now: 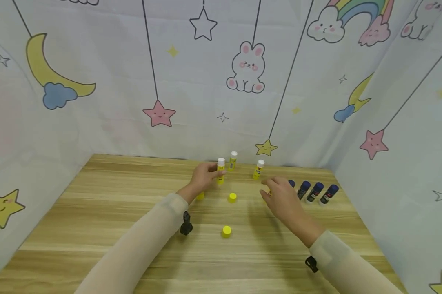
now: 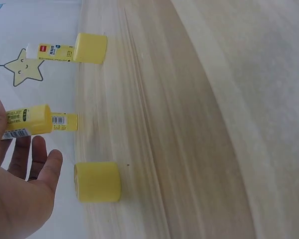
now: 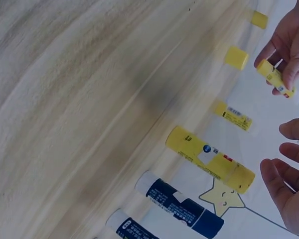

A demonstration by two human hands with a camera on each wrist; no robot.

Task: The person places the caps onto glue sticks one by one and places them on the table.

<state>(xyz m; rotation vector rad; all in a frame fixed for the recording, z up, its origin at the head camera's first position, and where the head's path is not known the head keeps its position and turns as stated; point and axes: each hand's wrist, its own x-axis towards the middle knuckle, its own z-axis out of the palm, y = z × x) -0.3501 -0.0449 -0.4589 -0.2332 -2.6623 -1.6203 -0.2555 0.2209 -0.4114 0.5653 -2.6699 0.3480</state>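
Note:
My left hand [image 1: 203,176] pinches a yellow glue stick [image 2: 27,121] with a white top between thumb and fingers. In the right wrist view its yellow base points toward the table. My right hand [image 1: 280,198] hovers with fingers parted and nothing between them, beside a fully yellow glue stick [image 3: 209,158] standing upright. The hand partly hides that stick in the head view. Two more yellow glue sticks with white tops stand near the back wall, one [image 1: 233,161] just behind the held stick, the other [image 1: 258,170] left of my right hand.
Loose yellow caps lie on the wooden table [image 1: 114,212]: one [image 1: 232,197] in the middle, one [image 1: 226,232] nearer me, one [image 1: 200,196] partly behind my left wrist. Several dark blue glue sticks [image 1: 315,192] stand in a row at right. A patterned cloth [image 1: 206,134] hangs behind the table.

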